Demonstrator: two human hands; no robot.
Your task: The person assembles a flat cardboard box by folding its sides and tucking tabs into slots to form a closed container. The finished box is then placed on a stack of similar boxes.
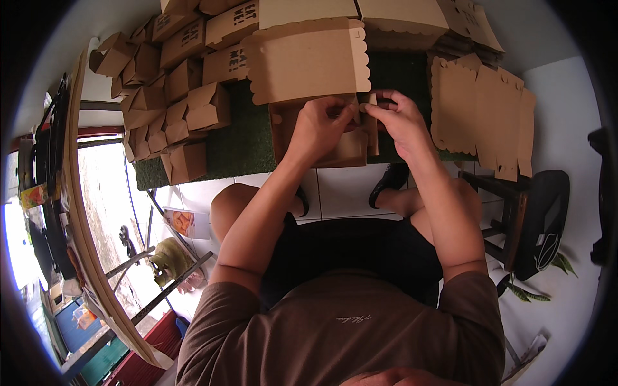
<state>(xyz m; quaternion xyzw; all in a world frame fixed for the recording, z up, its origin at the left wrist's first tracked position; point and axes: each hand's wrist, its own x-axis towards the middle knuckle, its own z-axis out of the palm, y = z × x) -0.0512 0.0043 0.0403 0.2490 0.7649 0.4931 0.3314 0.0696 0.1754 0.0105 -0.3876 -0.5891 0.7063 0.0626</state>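
A brown cardboard box (302, 61), partly folded, stands in front of me with its scalloped lid raised at the back. My left hand (325, 122) reaches over the box's open inside, its fingers closed in a pinch at the flap by the back right corner. From the right, my right hand (396, 116) grips the upright right side wall of the same box, thumb on the inner side and fingers beyond it. The fingertips of both hands are close together there. Exactly how the flap sits between them is partly hidden.
Several folded brown boxes (183, 80) are stacked at the left of the green turf-covered table (248, 132). Flat cardboard blanks (479, 116) overhang its right edge. A dark wooden stool (508, 225) with a black bag (550, 222) stands right; a green gas cylinder (168, 260) stands lower left.
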